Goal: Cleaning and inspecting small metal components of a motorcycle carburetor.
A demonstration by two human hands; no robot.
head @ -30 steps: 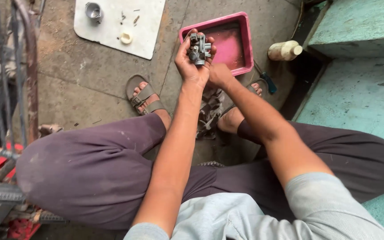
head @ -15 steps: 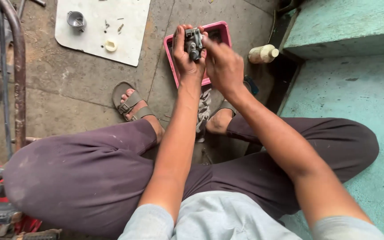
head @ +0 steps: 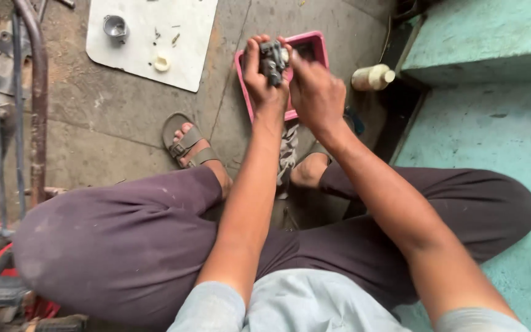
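A small grey metal engine part, like a carburettor body, is held up in front of me above a pink tray. My left hand is wrapped around its left side. My right hand grips its right side, fingertips on top of it. Both arms reach out over my crossed legs in dark trousers. The tray's inside is mostly hidden behind my hands.
A white board on the concrete floor carries a small metal cup, a pale ring and tiny bits. A pale bottle lies by a green step. A metal frame stands at left. A rag lies between my sandalled feet.
My hands with the metal part stay over the pink tray. My right hand has closed further over the part's top and right side. The view has drifted slightly.
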